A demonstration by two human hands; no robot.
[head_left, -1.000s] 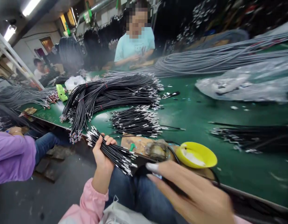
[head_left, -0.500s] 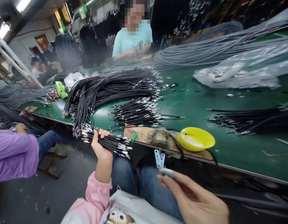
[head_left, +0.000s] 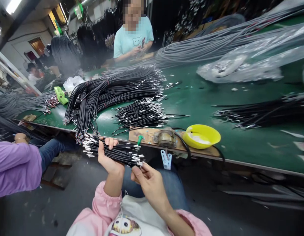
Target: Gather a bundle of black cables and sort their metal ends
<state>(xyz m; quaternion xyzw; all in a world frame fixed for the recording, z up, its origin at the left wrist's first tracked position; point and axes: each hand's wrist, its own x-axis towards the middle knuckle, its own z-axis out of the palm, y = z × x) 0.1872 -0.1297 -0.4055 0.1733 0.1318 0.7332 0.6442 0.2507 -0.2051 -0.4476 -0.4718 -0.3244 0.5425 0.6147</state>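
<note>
A bundle of short black cables with silvery white ends lies across my left hand, whose fingers and thumb are wrapped round it. At the bundle's right end, the thumb and fingers of my right hand are pinched together at the cable tips; the exact piece between them is too small to tell. Just beyond, a wooden board at the table edge bears a small motor-like device with a light blue clip in front, and a yellow bowl with white material inside.
The green table holds a short cable pile, long black cables, more cables at right, and a plastic bag. A person in light blue sits opposite; another in purple is at left.
My right hand has moved left and up from the lower right to the bundle's right end. The view has shifted slightly. My left hand still holds the bundle.
</note>
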